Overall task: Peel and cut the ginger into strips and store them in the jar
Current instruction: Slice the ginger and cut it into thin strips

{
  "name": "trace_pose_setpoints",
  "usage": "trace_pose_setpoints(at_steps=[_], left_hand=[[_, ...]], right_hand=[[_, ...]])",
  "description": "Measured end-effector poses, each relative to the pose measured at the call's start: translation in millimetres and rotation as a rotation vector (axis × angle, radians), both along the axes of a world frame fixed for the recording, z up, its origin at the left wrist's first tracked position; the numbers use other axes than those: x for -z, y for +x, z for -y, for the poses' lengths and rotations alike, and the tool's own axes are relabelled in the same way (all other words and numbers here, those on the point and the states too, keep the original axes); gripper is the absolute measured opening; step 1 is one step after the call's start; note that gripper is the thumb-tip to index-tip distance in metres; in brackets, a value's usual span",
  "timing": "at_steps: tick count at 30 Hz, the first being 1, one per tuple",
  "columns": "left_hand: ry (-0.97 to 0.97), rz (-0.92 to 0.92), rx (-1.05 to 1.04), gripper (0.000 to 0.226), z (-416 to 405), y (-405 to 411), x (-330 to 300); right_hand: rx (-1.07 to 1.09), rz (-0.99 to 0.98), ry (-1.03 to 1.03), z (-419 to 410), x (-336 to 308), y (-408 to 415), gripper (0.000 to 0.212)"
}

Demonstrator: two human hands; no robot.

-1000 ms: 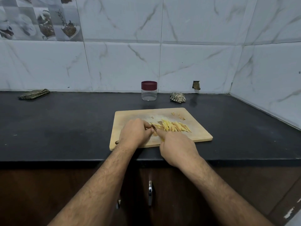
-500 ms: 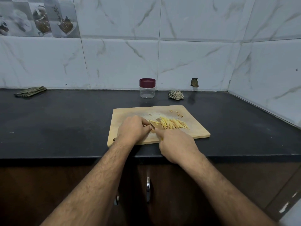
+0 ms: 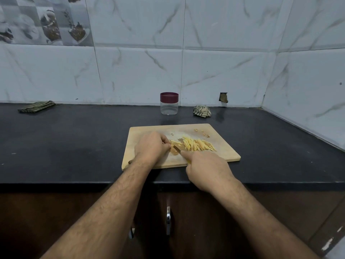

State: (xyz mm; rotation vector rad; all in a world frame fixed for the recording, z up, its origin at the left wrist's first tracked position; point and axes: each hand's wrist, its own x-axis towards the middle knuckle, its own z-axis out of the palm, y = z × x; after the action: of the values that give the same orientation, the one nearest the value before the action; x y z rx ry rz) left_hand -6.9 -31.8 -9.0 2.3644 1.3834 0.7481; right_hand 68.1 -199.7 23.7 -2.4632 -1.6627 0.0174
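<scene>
A wooden cutting board lies on the black counter. On it sits a pile of pale yellow ginger strips. My left hand pinches a small piece of ginger at the pile's left end. My right hand grips a knife with a yellow handle; its forefinger lies along the blade, which rests on that piece. A clear jar with a maroon lid stands closed behind the board near the wall.
Small ginger scraps lie at the board's far right part. A crumpled cloth sits right of the jar, a folded cloth at the far left by the wall. Tiled walls close the back and right.
Both hands stay at the left end of the strip pile; the knife blade shifts slightly on the small ginger piece. The camera view has moved a little.
</scene>
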Motion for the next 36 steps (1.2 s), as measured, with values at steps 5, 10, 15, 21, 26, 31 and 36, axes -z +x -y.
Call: trace_pose_setpoints(at_steps=[5,10,15,21,26,31,36], left_hand=[[0.019,0.007,0.021,0.014,-1,-1,2],[0.060,0.006,0.131,0.008,-7,-3,3],[0.042,0.023,0.184,0.010,-13,-4,3],[0.016,0.093,0.153,0.005,-13,-5,6],[0.004,0.095,0.152,0.009,-13,-5,6],[-0.003,0.092,0.153,0.020,-14,-5,6],[-0.022,0.096,0.162,0.020,-16,-5,7]], right_hand=[[0.022,-0.014,0.013,-11,0,-3,0.055],[0.088,-0.070,0.030,1,2,5,0.059],[0.069,-0.104,0.069,0,3,-1,0.057],[0.025,-0.110,0.096,-10,3,-6,0.057],[0.000,-0.063,0.079,-15,2,-3,0.055],[-0.029,-0.013,0.064,-17,3,0,0.055],[-0.026,0.016,0.021,-23,3,0,0.056]])
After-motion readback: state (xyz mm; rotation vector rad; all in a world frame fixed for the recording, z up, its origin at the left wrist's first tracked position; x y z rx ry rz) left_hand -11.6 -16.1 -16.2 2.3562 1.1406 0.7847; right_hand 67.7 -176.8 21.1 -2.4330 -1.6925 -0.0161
